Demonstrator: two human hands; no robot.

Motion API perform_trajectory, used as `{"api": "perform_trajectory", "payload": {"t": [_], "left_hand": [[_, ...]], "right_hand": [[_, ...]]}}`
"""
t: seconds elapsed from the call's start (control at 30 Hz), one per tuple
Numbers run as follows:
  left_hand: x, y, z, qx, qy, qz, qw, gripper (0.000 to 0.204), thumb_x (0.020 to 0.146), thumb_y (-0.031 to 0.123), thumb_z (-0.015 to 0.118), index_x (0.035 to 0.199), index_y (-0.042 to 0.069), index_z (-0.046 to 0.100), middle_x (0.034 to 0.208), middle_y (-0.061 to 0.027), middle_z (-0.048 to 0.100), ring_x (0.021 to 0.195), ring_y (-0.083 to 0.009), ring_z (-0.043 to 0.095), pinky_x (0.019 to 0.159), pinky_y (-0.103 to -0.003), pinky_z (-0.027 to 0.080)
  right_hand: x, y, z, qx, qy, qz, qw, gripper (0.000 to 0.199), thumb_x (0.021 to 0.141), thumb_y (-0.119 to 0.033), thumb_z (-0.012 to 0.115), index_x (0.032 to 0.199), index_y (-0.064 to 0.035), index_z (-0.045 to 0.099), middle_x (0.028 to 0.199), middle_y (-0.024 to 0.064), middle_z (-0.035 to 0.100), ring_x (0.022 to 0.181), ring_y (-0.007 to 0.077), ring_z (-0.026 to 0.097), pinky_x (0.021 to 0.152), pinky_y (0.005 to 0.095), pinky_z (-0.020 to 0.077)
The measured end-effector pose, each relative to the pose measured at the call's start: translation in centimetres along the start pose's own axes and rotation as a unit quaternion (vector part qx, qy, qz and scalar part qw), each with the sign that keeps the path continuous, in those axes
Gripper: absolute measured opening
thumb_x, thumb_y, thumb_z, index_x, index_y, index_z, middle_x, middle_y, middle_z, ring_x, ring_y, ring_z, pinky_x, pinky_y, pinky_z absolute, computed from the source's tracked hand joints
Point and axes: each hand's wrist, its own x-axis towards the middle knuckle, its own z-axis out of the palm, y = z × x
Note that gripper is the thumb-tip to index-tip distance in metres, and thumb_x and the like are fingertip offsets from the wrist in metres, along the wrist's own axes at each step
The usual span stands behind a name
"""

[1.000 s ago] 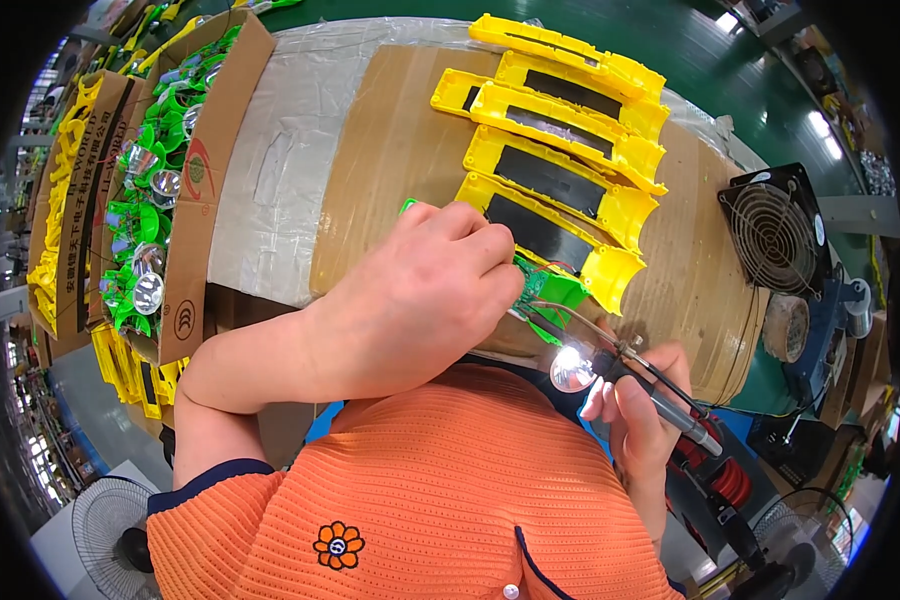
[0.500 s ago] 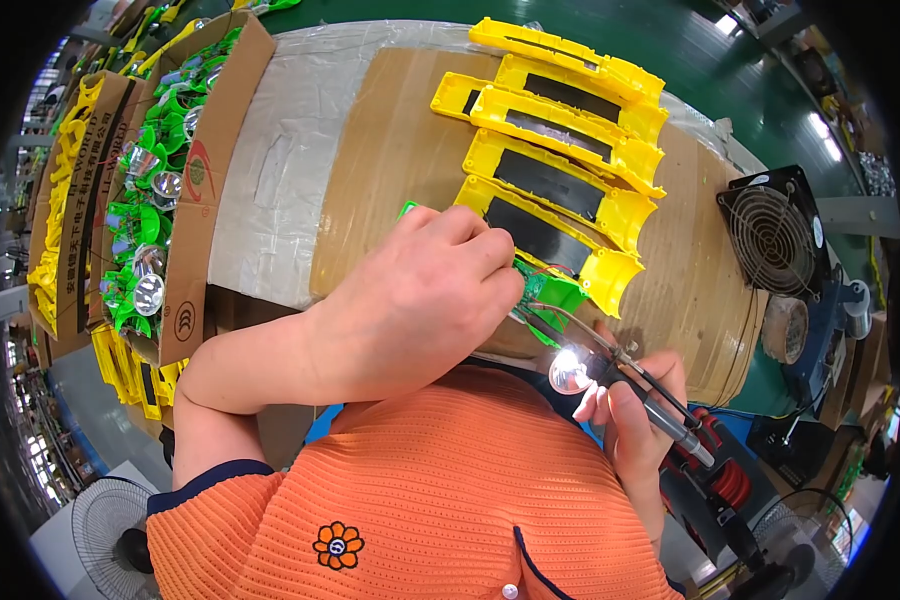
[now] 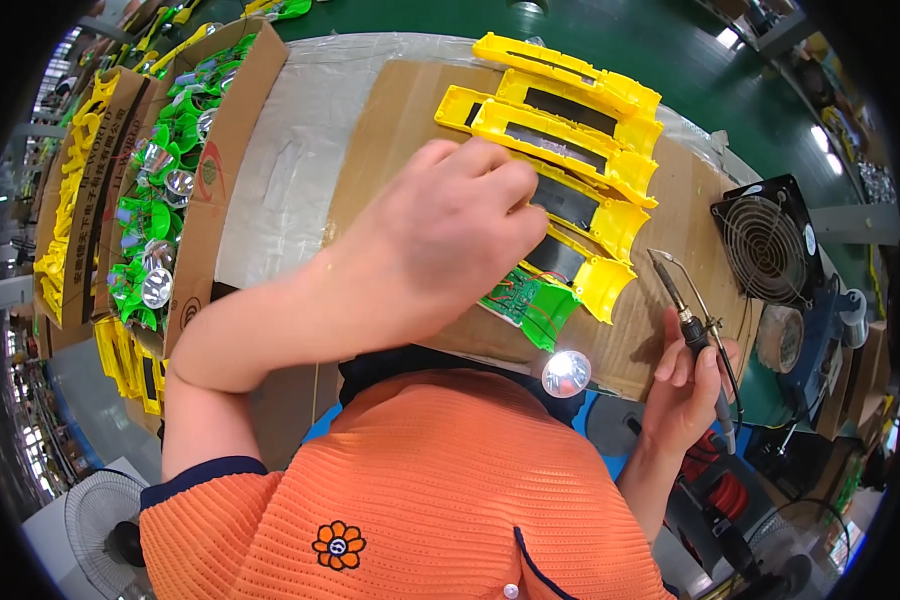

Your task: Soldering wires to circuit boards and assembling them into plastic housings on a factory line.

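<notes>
My left hand (image 3: 460, 225) is closed with fingers curled down over the yellow shell halves (image 3: 570, 205); its fingertips are hidden, so I cannot make out what they hold. In my right hand (image 3: 685, 385) is a soldering iron (image 3: 695, 330) with a thin guide tube along it, its tip pointing up and away from me. Between the hands, at the near edge of the cardboard, lies a green housing (image 3: 550, 308) with a circuit board (image 3: 513, 292) and thin red wires. A lit lamp reflector (image 3: 567, 373) sits just beyond its near end.
Several yellow shells with dark panels stand in a row on the cardboard sheet (image 3: 370, 150). A box (image 3: 232, 130) of green lamp parts is at left, beside another holding yellow shells (image 3: 65, 220). A black fan (image 3: 767, 240) and a tape roll (image 3: 778, 338) are at right.
My left hand has moved away from me, off the green housing toward the yellow shells. My right hand has drawn the soldering iron to the right, away from the lit reflector.
</notes>
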Motion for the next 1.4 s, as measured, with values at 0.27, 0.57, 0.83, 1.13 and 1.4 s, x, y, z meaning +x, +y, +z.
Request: {"api": "perform_trajectory", "payload": {"t": [0.27, 0.57, 0.83, 1.13, 1.4], "left_hand": [[0.9, -1.2, 0.2, 0.118, -0.093, 0.081, 0.985, 0.019, 0.076, 0.012, 0.064, 0.094, 0.006, 0.060, 0.102, -0.0079, 0.059, 0.096, -0.0234, 0.058, 0.084, -0.036, 0.046], [1.6, -3.2, 1.4, 0.022, -0.060, 0.015, 0.998, 0.035, 0.074, 0.013, 0.073, 0.107, 0.006, 0.063, 0.099, -0.0090, 0.063, 0.096, -0.0260, 0.062, 0.082, -0.035, 0.051], [-0.7, -2.5, 0.3, 0.198, 0.066, 0.121, 0.970, 0.035, 0.080, 0.016, 0.062, 0.113, 0.003, 0.066, 0.109, -0.0075, 0.063, 0.100, -0.0197, 0.060, 0.084, -0.036, 0.047], [-4.8, -2.8, 0.1, -0.004, 0.052, 0.093, 0.994, 0.048, 0.081, 0.025, 0.070, 0.124, 0.006, 0.060, 0.122, -0.0134, 0.060, 0.114, -0.0300, 0.058, 0.097, -0.044, 0.046], [-7.0, -3.4, 0.6, -0.189, 0.066, 0.032, 0.979, 0.053, 0.080, 0.015, 0.074, 0.129, 0.006, 0.054, 0.124, -0.0161, 0.051, 0.111, -0.0345, 0.053, 0.096, -0.043, 0.046]], "right_hand": [[0.3, 0.6, -1.3, 0.094, 0.039, -0.006, 0.995, 0.014, 0.093, -0.012, 0.055, 0.090, -0.0109, 0.042, 0.057, 0.0008, 0.041, 0.053, 0.0143, 0.049, 0.110, 0.0520, 0.0366], [0.4, 0.7, -1.1, 0.110, 0.037, -0.007, 0.993, 0.014, 0.093, -0.012, 0.056, 0.092, -0.0100, 0.042, 0.058, 0.0010, 0.040, 0.054, 0.0137, 0.048, 0.108, 0.0519, 0.0391], [0.3, 0.5, -1.0, 0.118, 0.053, -0.015, 0.992, 0.016, 0.093, -0.013, 0.057, 0.092, -0.0108, 0.041, 0.059, 0.0006, 0.039, 0.054, 0.0131, 0.047, 0.103, 0.0508, 0.0431], [0.2, 0.6, -1.2, 0.125, 0.047, -0.013, 0.991, 0.016, 0.094, -0.014, 0.056, 0.092, -0.0111, 0.041, 0.060, 0.0004, 0.040, 0.054, 0.0123, 0.046, 0.102, 0.0497, 0.0442], [0.7, 0.9, -1.5, 0.159, -0.005, -0.001, 0.987, 0.006, 0.099, -0.014, 0.052, 0.097, -0.0120, 0.047, 0.061, -0.0027, 0.033, 0.057, 0.0084, 0.039, 0.108, 0.0471, 0.0397]]}}
